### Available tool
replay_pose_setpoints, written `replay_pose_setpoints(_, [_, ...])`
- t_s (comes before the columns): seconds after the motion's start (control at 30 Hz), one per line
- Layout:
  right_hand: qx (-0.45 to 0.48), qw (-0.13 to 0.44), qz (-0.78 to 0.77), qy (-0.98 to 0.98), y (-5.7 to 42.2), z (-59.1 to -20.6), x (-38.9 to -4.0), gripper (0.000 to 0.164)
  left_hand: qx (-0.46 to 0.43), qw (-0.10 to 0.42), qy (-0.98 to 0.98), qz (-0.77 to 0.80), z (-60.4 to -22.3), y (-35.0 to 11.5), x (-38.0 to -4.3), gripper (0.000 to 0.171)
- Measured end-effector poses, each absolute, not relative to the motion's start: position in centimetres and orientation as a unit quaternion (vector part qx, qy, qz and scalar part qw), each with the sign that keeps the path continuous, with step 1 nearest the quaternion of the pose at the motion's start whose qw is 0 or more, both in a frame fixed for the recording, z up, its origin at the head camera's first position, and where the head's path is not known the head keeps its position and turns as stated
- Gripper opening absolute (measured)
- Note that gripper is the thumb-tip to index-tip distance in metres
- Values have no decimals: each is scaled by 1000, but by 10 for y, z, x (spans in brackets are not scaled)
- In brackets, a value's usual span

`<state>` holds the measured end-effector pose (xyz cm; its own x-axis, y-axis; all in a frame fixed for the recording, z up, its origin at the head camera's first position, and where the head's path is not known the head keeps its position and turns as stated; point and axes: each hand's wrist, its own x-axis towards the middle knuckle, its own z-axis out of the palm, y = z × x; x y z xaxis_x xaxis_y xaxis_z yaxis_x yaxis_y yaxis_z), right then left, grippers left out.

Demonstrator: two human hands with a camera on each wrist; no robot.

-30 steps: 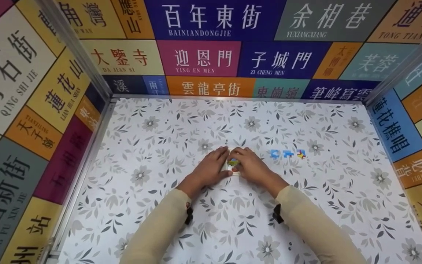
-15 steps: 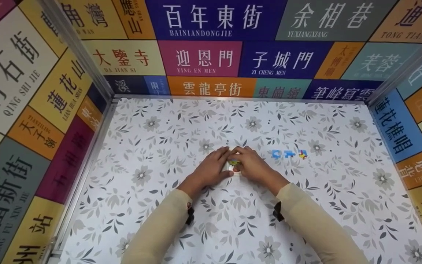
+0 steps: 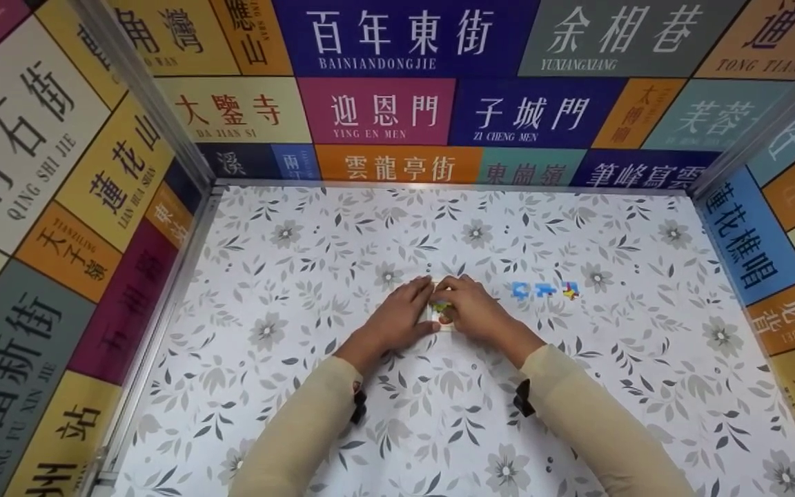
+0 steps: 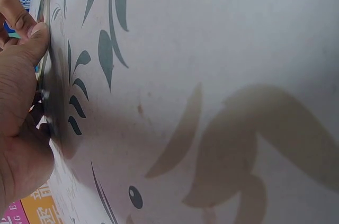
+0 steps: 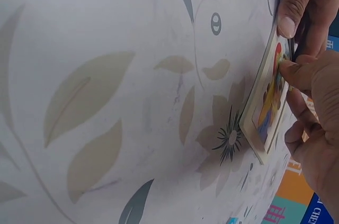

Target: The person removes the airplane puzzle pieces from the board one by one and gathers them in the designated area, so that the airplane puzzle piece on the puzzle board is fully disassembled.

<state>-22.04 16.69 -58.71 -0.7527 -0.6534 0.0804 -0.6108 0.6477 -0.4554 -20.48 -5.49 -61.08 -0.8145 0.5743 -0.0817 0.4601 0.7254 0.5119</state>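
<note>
A small wooden jigsaw board (image 5: 253, 134) with a pale rim and a colourful picture lies on the flowered tabletop, between both hands in the head view. My left hand (image 3: 401, 314) holds its left side, the thumb (image 5: 286, 27) on the rim nearest me. From the right, my right hand (image 3: 473, 310) reaches over the picture, its thumb and fingers bent together at a puzzle piece (image 5: 281, 65) in the board. That piece is mostly hidden by the fingertips. The left wrist view shows the left hand (image 4: 21, 91) at the board's edge, low against the table.
To the right of the board, three loose puzzle pieces lie in a row: a blue one (image 3: 519, 289), another blue one (image 3: 544, 290) and a blue, yellow and red one (image 3: 570, 290). Sign-printed panels (image 3: 377, 110) wall in the table's back and sides.
The right fingers shift slightly over the board, and a little more of the picture shows beneath them. The left hand keeps its hold; the loose pieces lie as before.
</note>
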Motion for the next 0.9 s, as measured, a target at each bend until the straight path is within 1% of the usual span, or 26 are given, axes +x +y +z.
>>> replay_pose_setpoints(0.2, [-346,26,-236,908,169,-587,-217,38,279,130,920,242,-610,-55,-204,82])
replay_pose_setpoints(0.3, [-347,18,-244,905,171,-586,-216,39,281,128,920,240,-611,-55,-205,82])
replay_pose_setpoints(0.47, [-350,7,-256,901,178,-585,-214,33,281,124,923,232,-614,-55,-206,83])
replay_pose_setpoints(0.57, [-346,6,-262,901,183,-585,-214,31,279,122,925,229,-614,-55,-206,83])
replay_pose_setpoints(0.9, [-320,23,-268,909,203,-582,-213,35,282,123,922,234,-610,-55,-205,83])
